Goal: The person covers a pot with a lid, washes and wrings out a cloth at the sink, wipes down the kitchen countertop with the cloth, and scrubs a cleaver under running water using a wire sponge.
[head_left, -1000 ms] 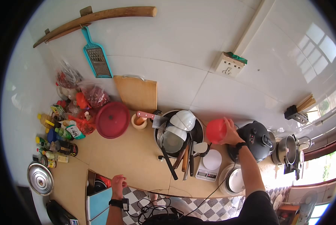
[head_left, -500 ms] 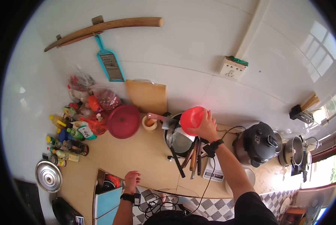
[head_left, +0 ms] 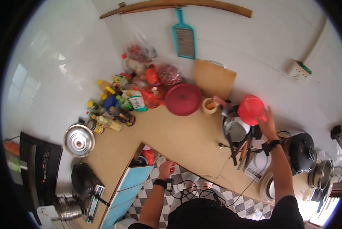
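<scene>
My right hand (head_left: 268,124) grips the rim of a red plastic bowl (head_left: 251,109), fingers closed on its right side. The bowl is over or against a dark pot (head_left: 223,124) crowded with kitchen tools, including a cleaver with a pinkish handle (head_left: 219,100) and a round, pale translucent piece (head_left: 236,131). Several long handles (head_left: 244,152) stick out toward me. Whether the bowl touches the pot is unclear. My left hand (head_left: 166,169) hangs near the counter's front edge, fingers loosely extended, holding nothing.
A dark red basin (head_left: 183,99), wooden mortar (head_left: 209,107) and cutting board (head_left: 215,79) stand by the wall. Bottles (head_left: 121,114) cluster left. Right are a kitchen scale (head_left: 258,166) and a black cooker (head_left: 301,152). A cabinet (head_left: 131,178) stands open below; cables (head_left: 201,191) hang before me.
The view has turned left, so the counter things appear farther right and a wok and stove area show at lower left. My right hand still holds the red bowl by the pot.
</scene>
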A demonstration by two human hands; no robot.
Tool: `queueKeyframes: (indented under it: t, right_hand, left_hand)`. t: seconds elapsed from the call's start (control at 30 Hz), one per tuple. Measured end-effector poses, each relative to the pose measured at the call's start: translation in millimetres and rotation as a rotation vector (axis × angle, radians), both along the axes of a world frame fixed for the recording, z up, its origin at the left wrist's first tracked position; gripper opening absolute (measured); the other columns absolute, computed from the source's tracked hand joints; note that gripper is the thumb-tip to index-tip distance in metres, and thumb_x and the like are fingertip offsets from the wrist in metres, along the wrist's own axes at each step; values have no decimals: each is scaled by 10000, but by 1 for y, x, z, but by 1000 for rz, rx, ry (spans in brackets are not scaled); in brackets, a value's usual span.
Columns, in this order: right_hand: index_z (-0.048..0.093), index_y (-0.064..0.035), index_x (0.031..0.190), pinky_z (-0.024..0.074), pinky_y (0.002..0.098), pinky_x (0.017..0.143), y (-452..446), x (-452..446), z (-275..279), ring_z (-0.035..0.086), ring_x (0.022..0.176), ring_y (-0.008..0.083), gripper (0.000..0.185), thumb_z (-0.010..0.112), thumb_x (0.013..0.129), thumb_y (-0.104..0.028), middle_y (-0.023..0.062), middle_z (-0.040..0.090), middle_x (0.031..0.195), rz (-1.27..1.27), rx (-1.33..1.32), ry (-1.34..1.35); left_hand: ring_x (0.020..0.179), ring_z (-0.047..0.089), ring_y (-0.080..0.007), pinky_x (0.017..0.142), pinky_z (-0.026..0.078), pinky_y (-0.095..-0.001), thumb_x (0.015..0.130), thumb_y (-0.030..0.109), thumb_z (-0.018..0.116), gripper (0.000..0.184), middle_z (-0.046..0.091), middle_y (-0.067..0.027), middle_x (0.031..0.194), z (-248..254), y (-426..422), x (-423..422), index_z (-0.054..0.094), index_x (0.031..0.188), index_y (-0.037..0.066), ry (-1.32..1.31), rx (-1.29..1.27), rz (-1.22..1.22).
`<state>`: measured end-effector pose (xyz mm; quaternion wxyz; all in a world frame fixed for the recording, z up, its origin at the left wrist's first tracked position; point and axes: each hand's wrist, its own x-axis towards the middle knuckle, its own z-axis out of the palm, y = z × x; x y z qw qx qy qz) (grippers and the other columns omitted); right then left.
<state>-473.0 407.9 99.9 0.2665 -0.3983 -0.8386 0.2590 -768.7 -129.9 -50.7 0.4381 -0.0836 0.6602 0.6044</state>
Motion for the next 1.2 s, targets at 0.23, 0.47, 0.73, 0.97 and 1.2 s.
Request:
queueKeyframes:
  t: [0.23,0.47,0.73,0.97,1.2]
  right_hand:
    - [709,15,1042,471,240,625,-62,58,40,576,680,68,201,657,991,-173,14,646,752,-354,-230,474]
    - [520,-105,743,282,243,486,-175,115,25,394,514,43,348,575,1037,-282,-41,420,559,-538,-438,745]
    - [469,-137,699,319,250,440,-348,193,29,425,461,77,380,615,1011,-299,-33,420,532,-982,-351,425]
    - [602,-17,893,490,260,457,-530,186,43,605,562,143,239,612,988,-236,63,598,731,-1338,-430,284]
    - [636,-28,1062,499,289,464,-689,242,-12,644,602,183,219,580,923,-187,95,643,826,-1610,-588,391]
  left_hand:
    - [343,351,-115,310,239,-286,1019,353,513,362,331,31,502,1,-46,-14,479,737,127,88,68,182]
    - [411,415,-114,379,289,-275,1017,499,448,523,485,9,562,3,-54,-49,551,689,105,412,1,-44]
    - [458,519,-98,407,394,-250,970,388,566,326,637,-20,701,-30,8,-102,673,852,104,-64,38,-367]
    - [458,514,-99,429,423,-266,943,324,604,264,661,-41,768,-16,80,-125,680,899,76,-35,-67,-483]
    - [483,528,-131,403,435,-272,995,376,638,338,623,-51,716,14,200,-185,608,864,66,256,44,-351]
